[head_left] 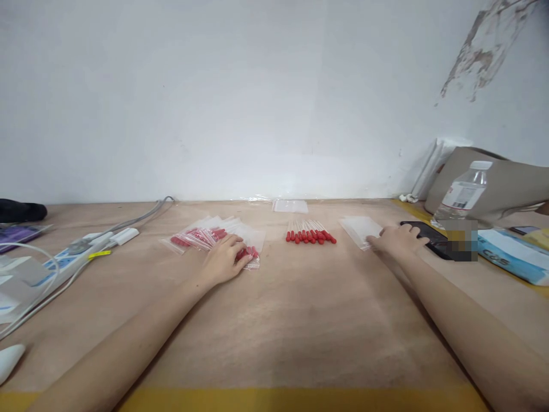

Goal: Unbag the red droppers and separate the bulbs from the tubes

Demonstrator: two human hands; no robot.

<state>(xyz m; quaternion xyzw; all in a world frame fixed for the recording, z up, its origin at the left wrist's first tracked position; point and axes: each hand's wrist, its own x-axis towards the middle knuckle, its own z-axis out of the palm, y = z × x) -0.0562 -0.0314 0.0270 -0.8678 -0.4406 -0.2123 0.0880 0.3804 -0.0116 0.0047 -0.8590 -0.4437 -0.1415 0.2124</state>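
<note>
Your left hand (225, 257) lies palm down at the right end of a fanned pile of clear bags with red-tipped sticks inside (199, 236). It covers part of the pile, so the middle of the frontmost bag (254, 263) is hidden; red tips show past your fingers, which are bent over the plastic. Whether they grip it or only press on it, you cannot tell from this view.

Your right hand (397, 239) reaches to a stack of clear bags (359, 229), the fingertips at its right edge. The contact is small and slightly blurred, so whether the fingers pinch a bag or merely touch it cannot be told. The number of layers is likewise unclear.

Between your hands, well apart from both, loose red-tipped sticks (309, 236) lie on the counter (291, 320), tips toward you; their pale shafts overlap and are hard to count. Behind them, near the wall (240, 103), rests another flat clear stack (290, 206), its outline faint.

Just beside your right hand, a dark phone (429, 237) is partly masked by a pixelated patch. A bottle (465, 194) stands behind. At left, the frame cuts off a power strip (72, 257) and a white object (11, 361).
</note>
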